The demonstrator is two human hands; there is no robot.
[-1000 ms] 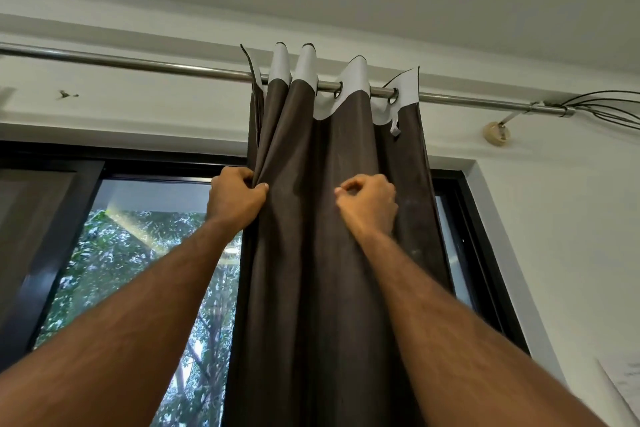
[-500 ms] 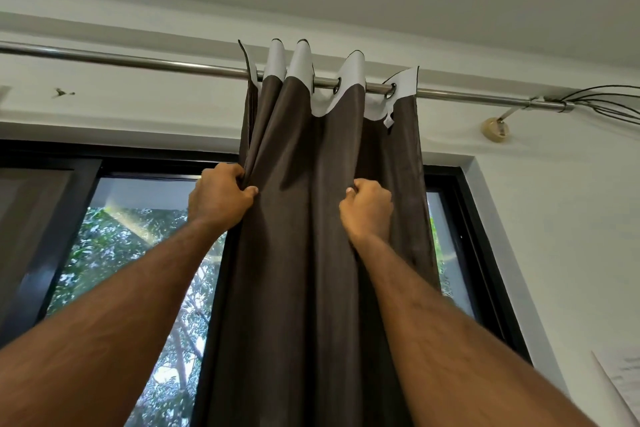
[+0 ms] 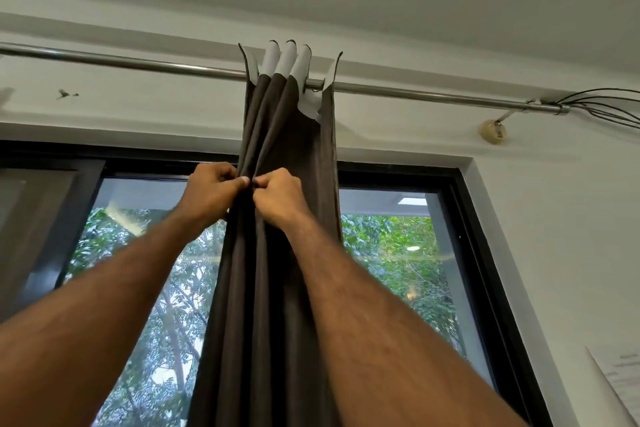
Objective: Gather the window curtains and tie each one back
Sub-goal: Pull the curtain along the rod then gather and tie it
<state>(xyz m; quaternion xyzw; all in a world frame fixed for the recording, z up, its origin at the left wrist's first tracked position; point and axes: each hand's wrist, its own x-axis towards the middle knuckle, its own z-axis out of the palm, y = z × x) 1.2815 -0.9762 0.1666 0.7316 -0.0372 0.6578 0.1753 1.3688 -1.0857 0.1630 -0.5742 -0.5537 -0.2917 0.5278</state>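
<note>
Curtain (image 3: 277, 288) bunched narrower than a second ago, left hand (image 3: 211, 194) and right hand (image 3: 280, 198) now touching, fingers clamped on folds

Indoor room: curtain rod (image 3: 138, 62), black-framed window (image 3: 485, 253), white wall (image 3: 571, 218).

Both hands bunch the curtain below the rod

Left hand (image 3: 211, 192) and right hand (image 3: 280, 196) pinch the brown curtain (image 3: 294, 149), thumbs nearly touching, folds bunched on the metal rod (image 3: 138, 62).
</note>
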